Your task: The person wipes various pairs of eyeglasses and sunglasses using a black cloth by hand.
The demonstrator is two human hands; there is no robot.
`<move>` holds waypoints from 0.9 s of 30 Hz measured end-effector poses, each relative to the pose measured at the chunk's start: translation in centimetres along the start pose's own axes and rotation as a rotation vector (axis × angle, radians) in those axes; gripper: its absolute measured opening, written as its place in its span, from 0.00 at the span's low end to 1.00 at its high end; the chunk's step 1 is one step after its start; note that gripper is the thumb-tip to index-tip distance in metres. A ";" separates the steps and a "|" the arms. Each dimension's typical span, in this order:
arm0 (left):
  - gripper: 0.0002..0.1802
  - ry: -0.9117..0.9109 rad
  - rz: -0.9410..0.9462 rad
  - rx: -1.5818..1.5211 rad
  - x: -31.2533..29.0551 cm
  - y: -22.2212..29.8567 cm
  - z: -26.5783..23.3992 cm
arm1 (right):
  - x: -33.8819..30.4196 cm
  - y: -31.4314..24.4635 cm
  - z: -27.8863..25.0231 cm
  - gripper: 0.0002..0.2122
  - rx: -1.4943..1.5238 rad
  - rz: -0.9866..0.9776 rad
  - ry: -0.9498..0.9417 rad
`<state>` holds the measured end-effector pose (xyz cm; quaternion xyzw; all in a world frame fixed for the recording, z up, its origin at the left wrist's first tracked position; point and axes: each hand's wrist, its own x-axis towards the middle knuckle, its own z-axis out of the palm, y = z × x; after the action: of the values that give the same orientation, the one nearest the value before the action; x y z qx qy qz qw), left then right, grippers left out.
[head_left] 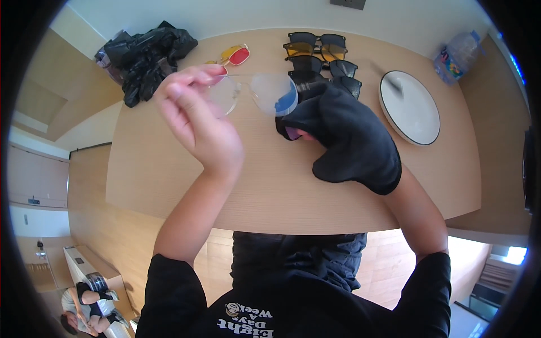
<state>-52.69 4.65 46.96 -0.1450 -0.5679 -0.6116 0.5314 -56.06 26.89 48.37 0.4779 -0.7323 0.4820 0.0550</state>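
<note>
A pair of glasses [273,94] with clear lenses and a thin frame hangs above the table. My left hand [197,115] pinches it by the side of its left lens, fingers closed. My right hand is almost wholly covered by a soft black cloth [355,138], which hangs over it down to the wrist. At its left end the cloth meets the outer edge of the right lens, where a blue patch shows. A bit of fingertip [306,134] and something purple [292,133] peep out under the cloth. Those fingers are bent around the cloth, mostly hidden.
Several dark and amber sunglasses [324,52] lie in a column at the back. Red-lensed glasses [239,56] lie left of them, near a black plastic bag [152,53]. A white dark-rimmed plate [414,115] and a plastic bottle [457,56] stand right. Another person [84,310] sits far off, lower left.
</note>
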 end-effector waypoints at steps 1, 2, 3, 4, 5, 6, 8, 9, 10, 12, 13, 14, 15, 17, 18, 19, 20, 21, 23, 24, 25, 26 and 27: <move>0.13 0.093 0.013 -0.021 -0.1 -0.1 0.2 | 0.6 0.0 -0.2 0.26 -0.056 -0.068 -0.104; 0.13 0.093 0.014 -0.023 -0.2 -0.2 0.4 | 1.0 -0.1 -0.3 0.27 -0.113 -0.136 -0.208; 0.13 0.102 0.025 0.013 -0.2 -0.1 0.4 | 1.1 -0.6 0.2 0.29 -0.124 -0.063 -0.241; 0.13 0.111 0.036 0.049 -0.4 0.0 0.5 | 0.8 -1.0 0.6 0.29 -0.123 -0.063 -0.242; 0.13 0.112 0.035 0.050 -0.8 -0.2 0.6 | 0.3 -1.5 1.0 0.27 -0.074 0.032 -0.205; 0.13 0.017 0.088 0.091 -1.3 -0.3 0.9 | 0.1 -1.8 1.1 0.25 -0.028 0.127 -0.168; 0.13 -0.075 0.138 0.128 -2.0 -0.2 1.6 | 0.2 -2.0 1.2 0.24 -0.149 0.120 -0.139; 0.10 -0.189 0.203 0.079 -2.2 -0.2 2.0 | 0.2 -1.9 1.2 0.23 -0.267 0.114 -0.105; 0.08 -0.302 0.268 0.029 -2.4 -0.2 2.2 | 0.1 -1.8 1.1 0.21 -0.386 0.108 -0.070; 0.07 -0.399 0.297 0.073 -2.6 -0.3 2.0 | -0.2 -0.7 0.4 0.16 -0.395 -0.004 0.075; 0.06 -0.496 0.328 0.123 -2.7 -0.3 2.0 | -0.4 0.0 0.0 0.15 -0.376 -0.006 0.119; 0.06 -0.498 0.328 0.118 -2.6 -0.4 2.1 | -0.6 0.3 -0.3 0.15 -0.358 -0.008 0.164; 0.06 -0.516 0.370 0.169 -2.5 -0.2 2.3 | -0.6 -0.1 -0.4 0.15 -0.312 -0.007 0.213; 0.05 -0.522 0.410 0.224 -2.4 0.1 2.5 | -0.6 -0.4 -0.6 0.16 -0.233 0.027 0.236; 0.05 -0.525 0.411 0.220 -2.3 0.2 2.5 | -0.6 -0.4 -0.7 0.17 -0.151 0.057 0.256; 0.05 -0.528 0.445 0.257 -2.1 0.2 2.3 | -0.6 -0.4 -0.8 0.17 -0.153 0.059 0.261; 0.05 -0.530 0.479 0.295 -1.9 0.2 2.0 | -0.6 -0.4 -0.9 0.17 -0.216 0.062 0.241; 0.05 -0.533 0.480 0.290 -1.9 0.3 1.9 | -0.6 -0.3 -1.0 0.18 -0.281 0.066 0.221; 0.04 -0.506 0.506 0.395 -2.0 0.6 1.7 | -0.1 0.2 -1.0 0.18 -0.355 0.009 0.241; 0.04 -0.508 0.507 0.391 -1.9 0.5 1.7 | 0.2 0.5 -1.0 0.18 -0.425 -0.051 0.256; 0.04 -0.514 0.483 0.364 -1.9 0.5 1.7 | 0.4 0.9 -1.0 0.18 -0.428 -0.050 0.259; 0.04 -0.519 0.458 0.337 -1.9 0.4 1.7 | 0.5 1.3 -0.9 0.18 -0.349 -0.084 0.295; 0.04 -0.519 0.459 0.336 -1.8 0.4 1.7 | 0.6 1.5 -0.9 0.17 -0.269 -0.118 0.329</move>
<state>-52.35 7.04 46.32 -0.3295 -0.7286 -0.3182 0.5092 -57.89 27.29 48.21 0.4233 -0.7419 0.4474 0.2650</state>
